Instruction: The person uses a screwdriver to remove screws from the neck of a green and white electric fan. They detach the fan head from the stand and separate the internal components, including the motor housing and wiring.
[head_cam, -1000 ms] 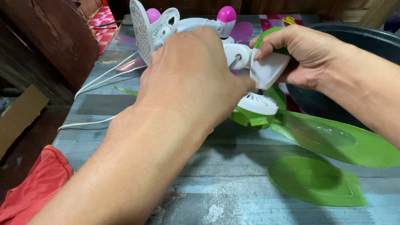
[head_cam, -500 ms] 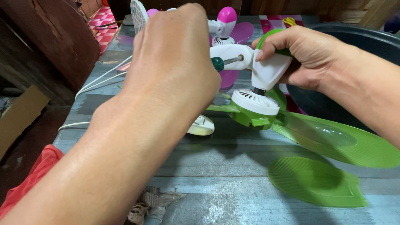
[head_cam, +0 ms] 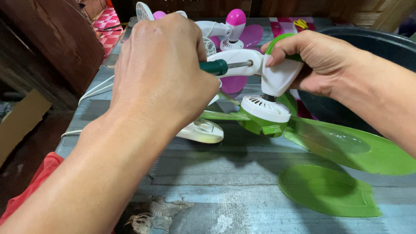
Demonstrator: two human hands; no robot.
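Nearby, pink fan [head_cam: 234, 26] behind screwdriver [head_cam: 216, 67].

No label, sign or screen shows anywhere in the view. The only thing that looks like packaging is a flat piece of brown cardboard [head_cam: 19, 119] at the left edge. It lies low beside the surface, under a dark wooden board, and it is tilted. Its face is plain brown with no print that I can see. Whether it is a whole box or only one loose sheet, I cannot tell, because the edge of the view cuts it.
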